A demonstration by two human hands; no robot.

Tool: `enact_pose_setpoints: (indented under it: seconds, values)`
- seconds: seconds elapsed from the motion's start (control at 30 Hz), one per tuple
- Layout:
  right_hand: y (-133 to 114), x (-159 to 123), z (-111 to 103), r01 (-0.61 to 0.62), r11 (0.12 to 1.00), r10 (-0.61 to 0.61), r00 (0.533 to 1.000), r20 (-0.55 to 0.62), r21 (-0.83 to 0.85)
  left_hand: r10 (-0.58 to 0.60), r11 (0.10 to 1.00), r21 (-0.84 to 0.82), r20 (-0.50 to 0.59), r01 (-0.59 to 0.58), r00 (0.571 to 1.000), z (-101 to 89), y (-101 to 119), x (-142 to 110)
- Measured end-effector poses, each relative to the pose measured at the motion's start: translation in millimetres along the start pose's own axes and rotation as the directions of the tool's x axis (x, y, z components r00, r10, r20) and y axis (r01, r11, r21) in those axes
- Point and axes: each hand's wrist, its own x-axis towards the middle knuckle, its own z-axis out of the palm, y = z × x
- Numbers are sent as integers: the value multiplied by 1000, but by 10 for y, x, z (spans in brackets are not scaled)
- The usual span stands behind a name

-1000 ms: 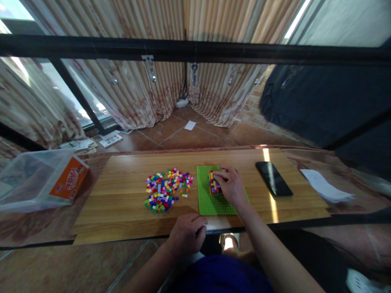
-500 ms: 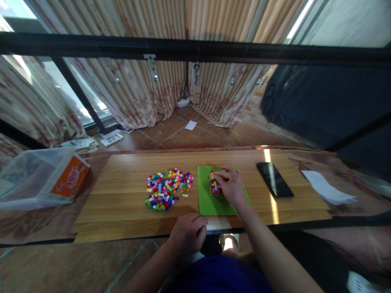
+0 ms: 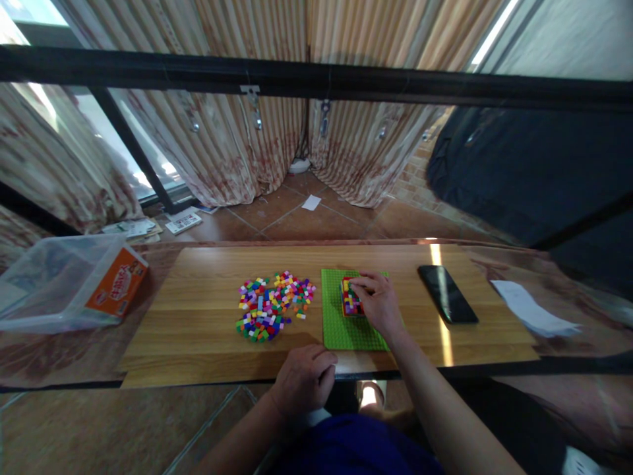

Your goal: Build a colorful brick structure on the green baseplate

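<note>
My right hand (image 3: pixel 380 302) reaches over a green baseplate (image 3: pixel 341 338). Its thumb and fingers are pinched together at the top of a small multicoloured block of toy building bricks (image 3: pixel 347 303) standing on the plate. A tiny brick seems to be between the fingertips, though they mostly hide it. The hand covers the right side of the block. My left hand (image 3: pixel 305 377) rests at the table's front edge, just left of the baseplate's near corner, with fingers curled in and nothing visible in them. Loose bricks (image 3: pixel 277 300) in many colours lie spread left of the plate.
A black phone (image 3: pixel 448 295) lies on the wooden board (image 3: pixel 198 356) to the right, with white papers (image 3: pixel 534 309) beyond it. At the far left stands a clear plastic box (image 3: pixel 64 280) with an orange label. Curtains (image 3: pixel 237 152) hang behind a dark rail (image 3: pixel 297 79).
The right fingertips have shifted slightly over the brick block, uncovering a little more of its top. My left hand stays at the table edge. The whole view has drifted slightly.
</note>
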Motion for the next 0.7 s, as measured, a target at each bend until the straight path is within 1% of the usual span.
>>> enact_pose_setpoints:
  seconds: [0.13,0.27,0.43,0.6,0.7]
  values:
    - [-2,8,7,11,1000,-11,1000,17,-22,2,1000,-4,-1,-2,1000,5,-1,-2]
    - [2,24,31,6,1000,-6,1000,6,-30,12,1000,-2,-17,-13,1000,9,-1,-5]
    - [27,54,48,-50,999,50,998,-23,23,3,1000,4,-19,-3,1000,-3,8,3]
    - [71,96,75,-88,992,89,996,-6,88,8,1000,1,-16,-8,1000,-4,10,9]
    - [84,107,110,-95,992,96,995,-4,85,14,1000,3,-20,-14,1000,-5,10,12]
